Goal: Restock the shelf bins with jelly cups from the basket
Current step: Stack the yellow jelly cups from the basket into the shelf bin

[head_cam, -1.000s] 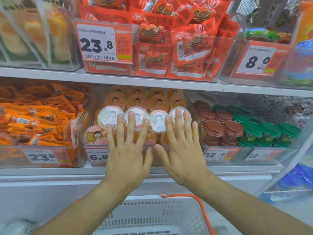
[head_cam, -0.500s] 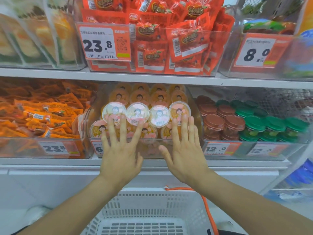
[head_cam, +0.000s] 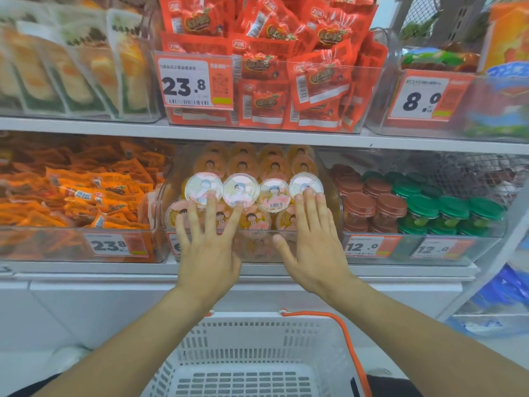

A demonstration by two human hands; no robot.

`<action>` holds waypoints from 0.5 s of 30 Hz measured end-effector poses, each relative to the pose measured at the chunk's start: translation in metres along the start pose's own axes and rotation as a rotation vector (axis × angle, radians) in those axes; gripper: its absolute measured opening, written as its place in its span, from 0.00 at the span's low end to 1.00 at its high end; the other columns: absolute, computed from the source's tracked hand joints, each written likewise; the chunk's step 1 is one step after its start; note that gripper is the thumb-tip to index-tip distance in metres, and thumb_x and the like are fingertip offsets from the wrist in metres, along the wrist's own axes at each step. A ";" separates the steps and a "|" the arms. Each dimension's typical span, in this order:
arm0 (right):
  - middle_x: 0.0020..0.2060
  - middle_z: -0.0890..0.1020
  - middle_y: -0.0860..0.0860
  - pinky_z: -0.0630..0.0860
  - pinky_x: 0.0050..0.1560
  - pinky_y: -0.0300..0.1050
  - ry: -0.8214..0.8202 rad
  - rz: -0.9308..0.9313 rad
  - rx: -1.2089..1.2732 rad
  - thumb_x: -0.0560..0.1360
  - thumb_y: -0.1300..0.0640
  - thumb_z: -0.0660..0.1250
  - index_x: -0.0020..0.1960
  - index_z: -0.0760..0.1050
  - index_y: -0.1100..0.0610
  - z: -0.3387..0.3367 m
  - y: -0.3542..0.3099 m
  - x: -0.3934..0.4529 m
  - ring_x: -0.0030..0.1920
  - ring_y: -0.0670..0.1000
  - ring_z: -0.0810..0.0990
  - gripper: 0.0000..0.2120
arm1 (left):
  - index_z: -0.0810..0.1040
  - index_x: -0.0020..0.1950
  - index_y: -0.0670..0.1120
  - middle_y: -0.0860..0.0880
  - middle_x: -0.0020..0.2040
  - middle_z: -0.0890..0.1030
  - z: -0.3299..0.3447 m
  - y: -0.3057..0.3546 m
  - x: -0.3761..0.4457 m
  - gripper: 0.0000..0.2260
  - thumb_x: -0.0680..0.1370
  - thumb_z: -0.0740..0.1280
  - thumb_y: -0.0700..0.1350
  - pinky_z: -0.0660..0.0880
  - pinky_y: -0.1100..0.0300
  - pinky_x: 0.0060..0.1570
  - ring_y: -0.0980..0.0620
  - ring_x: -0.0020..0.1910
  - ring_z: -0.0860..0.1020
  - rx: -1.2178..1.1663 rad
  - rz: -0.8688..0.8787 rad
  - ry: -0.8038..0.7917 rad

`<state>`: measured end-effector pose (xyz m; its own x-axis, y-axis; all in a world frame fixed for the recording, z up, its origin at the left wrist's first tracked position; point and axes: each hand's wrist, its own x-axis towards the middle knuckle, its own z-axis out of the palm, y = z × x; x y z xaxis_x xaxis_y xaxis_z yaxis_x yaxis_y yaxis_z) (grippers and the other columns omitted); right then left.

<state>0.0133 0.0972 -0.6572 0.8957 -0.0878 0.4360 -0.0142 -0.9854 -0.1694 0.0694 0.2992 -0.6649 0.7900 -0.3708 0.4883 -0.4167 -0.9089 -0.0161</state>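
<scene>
Hands over half-hidden jelly cups

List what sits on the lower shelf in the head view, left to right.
Orange snack packets → clear bin of jelly cups, with left hand and right hand laid flat against its front → brown-lidded cups → green-lidded cups.
</scene>
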 end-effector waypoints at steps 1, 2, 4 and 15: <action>0.80 0.37 0.53 0.42 0.79 0.57 -0.001 0.003 0.004 0.79 0.33 0.44 0.81 0.38 0.56 0.001 -0.002 -0.001 0.78 0.53 0.31 0.41 | 0.60 0.80 0.54 0.36 0.79 0.59 -0.001 0.001 0.000 0.44 0.65 0.73 0.49 0.53 0.29 0.70 0.26 0.74 0.57 0.006 -0.002 -0.009; 0.80 0.37 0.53 0.41 0.79 0.56 0.000 0.007 0.017 0.79 0.32 0.43 0.81 0.38 0.56 0.001 -0.004 -0.001 0.78 0.53 0.31 0.41 | 0.60 0.80 0.54 0.36 0.78 0.59 -0.001 0.001 -0.001 0.44 0.65 0.73 0.49 0.53 0.29 0.70 0.26 0.74 0.57 0.010 -0.003 -0.019; 0.80 0.37 0.53 0.41 0.79 0.57 0.002 0.019 0.050 0.79 0.32 0.43 0.81 0.39 0.57 -0.002 -0.005 -0.002 0.78 0.53 0.31 0.41 | 0.60 0.80 0.54 0.36 0.78 0.59 -0.003 0.001 -0.001 0.44 0.65 0.73 0.50 0.53 0.29 0.69 0.26 0.74 0.57 -0.003 0.002 -0.036; 0.34 0.78 0.48 0.76 0.35 0.51 0.049 -0.388 0.408 0.73 0.57 0.62 0.45 0.75 0.55 0.005 -0.035 -0.063 0.35 0.51 0.76 0.05 | 0.76 0.47 0.48 0.51 0.41 0.81 -0.024 -0.017 -0.047 0.06 0.75 0.60 0.45 0.67 0.54 0.33 0.44 0.38 0.79 -0.401 0.130 -0.061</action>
<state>-0.0402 0.1377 -0.6835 0.7790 0.2536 0.5734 0.4940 -0.8114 -0.3123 0.0286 0.3369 -0.6669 0.7397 -0.4986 0.4519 -0.6467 -0.7124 0.2726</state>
